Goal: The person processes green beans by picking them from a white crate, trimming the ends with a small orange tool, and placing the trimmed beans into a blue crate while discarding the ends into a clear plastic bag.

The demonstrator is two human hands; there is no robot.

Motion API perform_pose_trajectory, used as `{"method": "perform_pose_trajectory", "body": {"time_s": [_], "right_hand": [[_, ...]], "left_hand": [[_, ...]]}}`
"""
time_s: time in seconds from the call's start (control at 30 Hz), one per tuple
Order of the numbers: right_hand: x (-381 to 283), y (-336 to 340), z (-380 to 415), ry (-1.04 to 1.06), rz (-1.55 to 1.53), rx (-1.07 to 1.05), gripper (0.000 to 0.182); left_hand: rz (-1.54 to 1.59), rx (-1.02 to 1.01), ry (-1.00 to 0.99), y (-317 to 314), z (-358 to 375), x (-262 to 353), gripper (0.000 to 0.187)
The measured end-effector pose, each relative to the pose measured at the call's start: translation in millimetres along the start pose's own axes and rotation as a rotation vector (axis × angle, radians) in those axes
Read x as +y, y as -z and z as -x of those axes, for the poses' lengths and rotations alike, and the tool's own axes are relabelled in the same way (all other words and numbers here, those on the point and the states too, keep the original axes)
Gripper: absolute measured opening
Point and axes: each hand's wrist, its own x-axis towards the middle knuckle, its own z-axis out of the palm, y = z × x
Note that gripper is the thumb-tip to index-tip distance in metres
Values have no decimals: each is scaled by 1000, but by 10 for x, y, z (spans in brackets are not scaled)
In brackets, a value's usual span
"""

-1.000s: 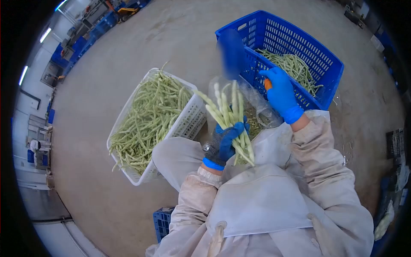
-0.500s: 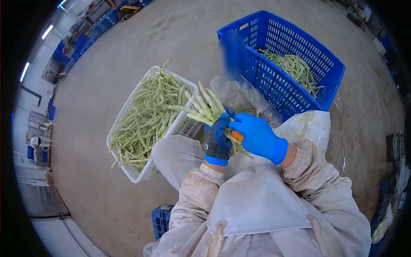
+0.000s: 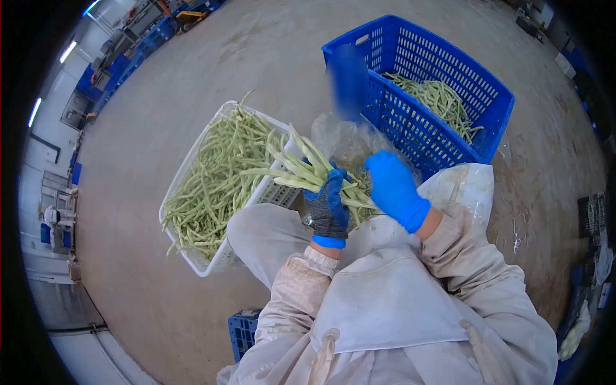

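My left hand (image 3: 328, 204), in a dark blue-and-grey glove, grips a bunch of green beans (image 3: 297, 168) that points up and to the left over the white basket's corner. My right hand (image 3: 393, 188), in a bright blue glove, is at the bunch's cut ends, fingers curled; what it holds is hidden. A clear plastic bag (image 3: 351, 144) with bean trimmings lies just beyond both hands. I sit in a pale work suit and apron.
A white basket (image 3: 192, 260) heaped with green beans stands at my left. A blue crate (image 3: 410, 131) holding fewer beans stands ahead to the right. A small blue crate (image 3: 242, 332) is under me. Bare concrete floor lies all around; stacked blue crates stand far off at the upper left.
My right hand came back from the blue crate to the bunch's lower ends. The bunch tilted from upright toward the left, over the white basket.
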Motion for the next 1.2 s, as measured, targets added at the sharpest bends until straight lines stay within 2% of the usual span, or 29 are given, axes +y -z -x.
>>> {"method": "perform_pose_trajectory", "body": {"time_s": [0.07,0.13,0.17,0.23,0.27,0.3,0.33,0.37,0.47,0.53,0.67,0.7,0.73,0.77,0.83,0.87,0.93,1.03,1.07,1.1,1.13,1.17,1.2], "right_hand": [[253,7,15,-88,12,25,15],[427,90,4,-26,-214,129,19],[444,86,27,-25,-212,131,19],[230,295,26,21,-548,37,30],[169,340,22,19,-549,39,30],[117,375,14,106,-532,-6,30],[71,398,11,192,-514,-51,31],[22,417,12,191,-517,-50,31],[-59,429,3,223,-415,-162,31],[-68,396,8,292,-179,-168,32],[-73,326,31,283,-136,-166,31],[-54,317,36,246,-317,-129,31],[-46,313,37,207,-497,-91,31],[-30,318,12,207,-496,-91,31],[-43,438,-128,67,-532,147,33],[-65,493,-177,65,-531,149,33],[-106,575,-281,93,-642,-44,38],[-166,486,-403,163,-474,-7,42],[-203,458,-431,165,-476,-9,42],[-253,448,-468,74,-445,-126,44],[-278,445,-489,-19,-412,-240,46],[-255,375,-488,-20,-414,-239,46],[-202,240,-483,-2,-457,-149,44]], "left_hand": [[259,6,211,-39,-45,180,43],[310,-16,227,0,-78,175,40],[360,-38,241,5,-97,164,38],[403,-43,316,-2,-102,173,36],[443,-48,392,0,-98,179,34],[440,-49,393,10,-98,173,34],[482,-98,433,27,-99,159,33],[524,-146,472,39,-96,148,31],[522,-164,411,28,-89,120,30],[513,-168,417,43,-100,103,30],[518,-164,410,48,-96,101,31],[517,-163,409,63,-99,89,31],[470,-178,406,83,-101,75,33],[422,-193,403,97,-98,60,35],[376,-195,420,34,-58,101,38],[325,-197,437,-5,-30,138,40],[302,-240,451,-81,15,238,41],[247,-277,486,-156,77,310,39],[76,-313,433,-119,75,244,39],[-94,-347,376,-93,69,192,38],[-96,-347,375,-69,69,145,38],[-156,-355,346,-44,76,97,37],[-216,-363,316,-33,83,76,35]]}}
